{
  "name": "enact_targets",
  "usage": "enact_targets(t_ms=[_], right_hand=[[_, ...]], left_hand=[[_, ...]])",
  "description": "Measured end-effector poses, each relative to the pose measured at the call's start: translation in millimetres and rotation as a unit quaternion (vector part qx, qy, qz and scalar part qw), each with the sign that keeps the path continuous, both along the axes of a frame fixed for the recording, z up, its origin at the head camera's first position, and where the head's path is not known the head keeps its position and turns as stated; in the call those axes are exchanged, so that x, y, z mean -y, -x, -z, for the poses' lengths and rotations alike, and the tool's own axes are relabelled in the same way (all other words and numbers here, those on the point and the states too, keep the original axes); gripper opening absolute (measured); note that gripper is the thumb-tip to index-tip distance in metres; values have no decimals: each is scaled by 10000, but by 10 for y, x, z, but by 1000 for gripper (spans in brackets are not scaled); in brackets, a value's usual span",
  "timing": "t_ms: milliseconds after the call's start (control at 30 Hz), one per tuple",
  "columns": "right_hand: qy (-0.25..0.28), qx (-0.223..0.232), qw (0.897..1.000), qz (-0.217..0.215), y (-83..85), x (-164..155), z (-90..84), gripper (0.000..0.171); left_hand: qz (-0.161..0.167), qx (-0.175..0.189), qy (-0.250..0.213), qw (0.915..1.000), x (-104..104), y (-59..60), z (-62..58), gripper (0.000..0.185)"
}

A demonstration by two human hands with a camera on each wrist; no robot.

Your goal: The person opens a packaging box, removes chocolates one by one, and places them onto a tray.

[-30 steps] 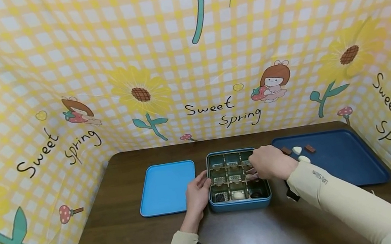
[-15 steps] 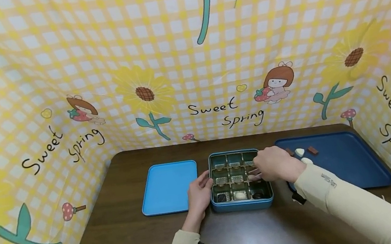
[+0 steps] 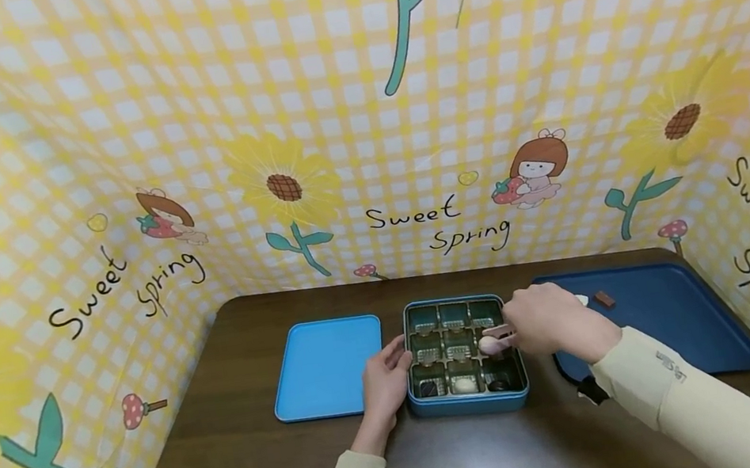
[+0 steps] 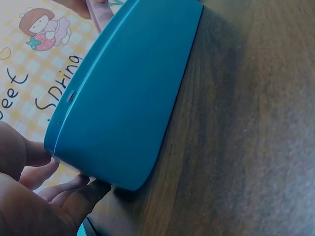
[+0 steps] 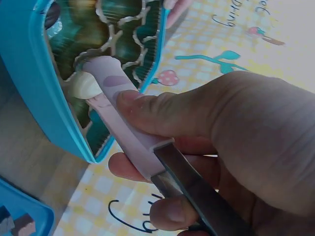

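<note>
Right now the right hand (image 5: 236, 162) squeezes pink-tipped metal tongs (image 5: 133, 137) holding a small white candy (image 5: 84, 86) over the blue compartment tin (image 3: 471, 404); a loose squeeze could drop it. The left hand (image 3: 384, 377) steadies the tin with straight fingers.

We counted one blue box (image 3: 471, 403) with nine compartments, three chocolates in its front row, one white chocolate (image 3: 488, 344) in one pair of tongs (image 3: 501, 338), and two trays.
</note>
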State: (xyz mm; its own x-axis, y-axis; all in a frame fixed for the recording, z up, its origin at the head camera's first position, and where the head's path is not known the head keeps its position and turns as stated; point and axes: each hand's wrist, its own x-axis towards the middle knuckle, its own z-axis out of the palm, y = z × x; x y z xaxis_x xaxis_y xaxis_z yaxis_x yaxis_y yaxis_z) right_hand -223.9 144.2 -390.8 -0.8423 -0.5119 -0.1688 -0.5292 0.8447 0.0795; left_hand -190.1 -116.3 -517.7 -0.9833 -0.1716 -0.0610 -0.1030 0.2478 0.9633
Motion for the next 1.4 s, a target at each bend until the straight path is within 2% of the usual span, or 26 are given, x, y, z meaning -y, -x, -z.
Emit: enact_targets(t_ms=[133, 267, 400, 667, 967, 1400], right_hand=[[243, -56, 9997, 76, -49, -90, -46, 31], [443, -110, 9989, 75, -82, -194, -124, 21], [524, -83, 9985, 123, -100, -301, -219, 18], [636, -66, 9967, 492, -133, -608, -333, 23], [677, -56, 9949, 750, -216, -947, -318, 31], [710, 107, 9911, 1119, -224, -1369, -258, 29]], left_hand=[[-18, -7, 34, 10000, -3, -4, 17, 37], [-20, -34, 45, 10000, -5, -4, 18, 37], [-38, -4, 40, 10000, -5, 2, 19, 37], [-28, -30, 93, 9999, -16, 13, 1, 36], [25, -66, 43, 10000, 6, -31, 20, 36], [21, -44, 49, 10000, 2, -33, 24, 37]])
